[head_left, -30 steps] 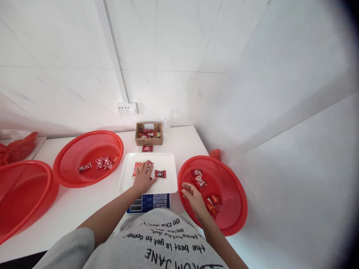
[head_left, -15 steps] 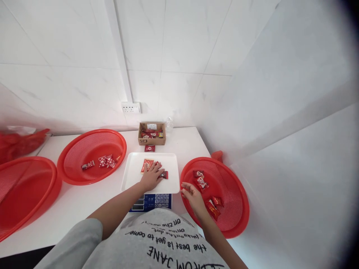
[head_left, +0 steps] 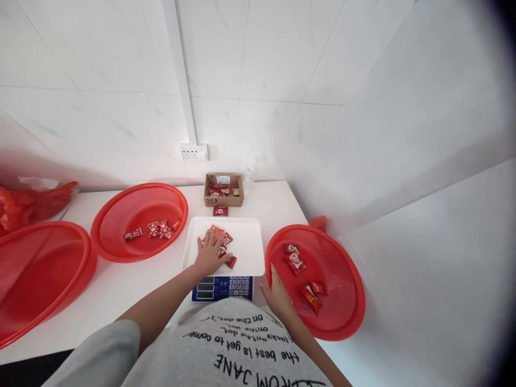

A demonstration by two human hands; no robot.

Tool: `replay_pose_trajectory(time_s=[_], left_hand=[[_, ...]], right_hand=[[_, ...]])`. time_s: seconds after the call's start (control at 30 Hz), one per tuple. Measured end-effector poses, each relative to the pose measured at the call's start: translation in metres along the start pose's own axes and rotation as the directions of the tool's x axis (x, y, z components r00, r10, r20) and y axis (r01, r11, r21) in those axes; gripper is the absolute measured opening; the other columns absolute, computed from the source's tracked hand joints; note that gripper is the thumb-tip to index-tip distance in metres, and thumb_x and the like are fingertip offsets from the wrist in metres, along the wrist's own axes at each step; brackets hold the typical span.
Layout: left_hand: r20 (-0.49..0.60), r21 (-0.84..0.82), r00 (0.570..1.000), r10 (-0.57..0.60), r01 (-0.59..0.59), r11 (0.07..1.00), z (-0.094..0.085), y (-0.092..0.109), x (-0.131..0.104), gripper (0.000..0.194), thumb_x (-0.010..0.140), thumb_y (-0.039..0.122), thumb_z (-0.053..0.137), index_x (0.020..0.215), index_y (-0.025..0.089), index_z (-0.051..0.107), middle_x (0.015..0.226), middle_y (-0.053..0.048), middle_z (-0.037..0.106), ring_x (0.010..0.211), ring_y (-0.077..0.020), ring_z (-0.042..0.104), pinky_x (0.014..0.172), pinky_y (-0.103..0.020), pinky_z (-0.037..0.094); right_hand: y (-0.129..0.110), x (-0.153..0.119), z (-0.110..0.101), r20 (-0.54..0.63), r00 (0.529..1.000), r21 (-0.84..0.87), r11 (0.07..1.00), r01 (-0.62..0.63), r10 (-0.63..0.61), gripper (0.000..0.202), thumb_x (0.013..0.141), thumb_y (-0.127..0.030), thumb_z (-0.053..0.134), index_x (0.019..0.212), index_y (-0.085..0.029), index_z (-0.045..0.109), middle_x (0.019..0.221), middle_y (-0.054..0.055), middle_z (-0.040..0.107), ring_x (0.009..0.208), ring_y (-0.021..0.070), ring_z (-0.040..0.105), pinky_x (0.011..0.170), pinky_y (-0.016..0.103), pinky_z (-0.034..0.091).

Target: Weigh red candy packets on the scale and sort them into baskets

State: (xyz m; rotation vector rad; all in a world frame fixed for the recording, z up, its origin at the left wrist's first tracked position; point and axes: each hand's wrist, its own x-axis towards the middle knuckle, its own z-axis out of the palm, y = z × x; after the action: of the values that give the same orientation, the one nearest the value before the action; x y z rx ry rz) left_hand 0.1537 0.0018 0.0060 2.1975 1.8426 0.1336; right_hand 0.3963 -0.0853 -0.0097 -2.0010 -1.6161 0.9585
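On the white tray [head_left: 248,244], gathered red packets [head_left: 231,262] are being covered by the spread left hand [head_left: 210,257], any grip indeterminable, while the right hand [head_left: 279,295] is being held open at a basket's rim [head_left: 360,301], further packets [head_left: 312,301] inside seemingly outstanding.

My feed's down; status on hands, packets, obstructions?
Left hand spread over wrapped packets on white tray. Right hand open at right basket; contact unclear. Left hand partly hides packets.
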Motion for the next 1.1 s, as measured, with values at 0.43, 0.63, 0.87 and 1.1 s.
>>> replay_pose_trajectory(time_s=[0.43,0.63,0.87,1.1], left_hand=[[0.06,0.014,0.919,0.39,-0.391,0.92,-0.013,-0.028,0.03,0.043,0.089,0.045,0.043,0.13,0.032,0.046,0.147,-0.005,0.032,0.138,-0.0241,0.018,0.11,-0.049,0.008],[-0.242,-0.028,0.969,-0.049,0.044,0.999,-0.029,-0.062,0.006,0.053,0.092,0.042,0.032,0.139,0.018,0.032,0.148,-0.014,0.026,0.138,-0.0274,0.016,0.109,-0.051,0.014],[-0.283,-0.11,0.794,-0.538,0.53,0.841,-0.059,-0.155,-0.045,0.055,0.09,0.044,0.031,0.135,0.014,0.039,0.147,-0.017,0.028,0.137,-0.0348,0.014,0.104,-0.062,0.015],[-0.091,0.086,0.954,-0.284,0.292,0.953,-0.067,-0.209,-0.084,0.035,0.085,0.04,0.045,0.112,0.027,0.063,0.136,-0.01,0.048,0.137,-0.0332,0.018,0.104,-0.064,0.008]], right_hand=[[-0.007,0.001,-0.004,0.027,0.995,-0.011,0.995,-0.095,0.095,0.069,0.075,-0.022,0.05,0.14,-0.014,0.03,0.135,0.015,0.047,0.117,0.0293,0.051,0.097,0.04,0.039],[-0.001,0.002,-0.006,0.092,0.984,-0.11,0.983,-0.144,0.154,0.07,0.077,-0.021,0.048,0.143,-0.018,0.023,0.121,0.015,0.06,0.104,0.029,0.061,0.089,0.039,0.043],[-0.005,0.002,-0.008,0.136,0.978,-0.223,0.967,-0.125,0.158,0.068,0.081,-0.021,0.041,0.144,-0.01,0.017,0.12,0.02,0.059,0.103,0.0314,0.061,0.086,0.041,0.044],[0.001,0.002,-0.003,0.117,0.984,-0.215,0.97,-0.11,0.138,0.067,0.083,-0.024,0.036,0.144,-0.01,0.015,0.135,0.017,0.047,0.113,0.0284,0.055,0.091,0.038,0.042]])
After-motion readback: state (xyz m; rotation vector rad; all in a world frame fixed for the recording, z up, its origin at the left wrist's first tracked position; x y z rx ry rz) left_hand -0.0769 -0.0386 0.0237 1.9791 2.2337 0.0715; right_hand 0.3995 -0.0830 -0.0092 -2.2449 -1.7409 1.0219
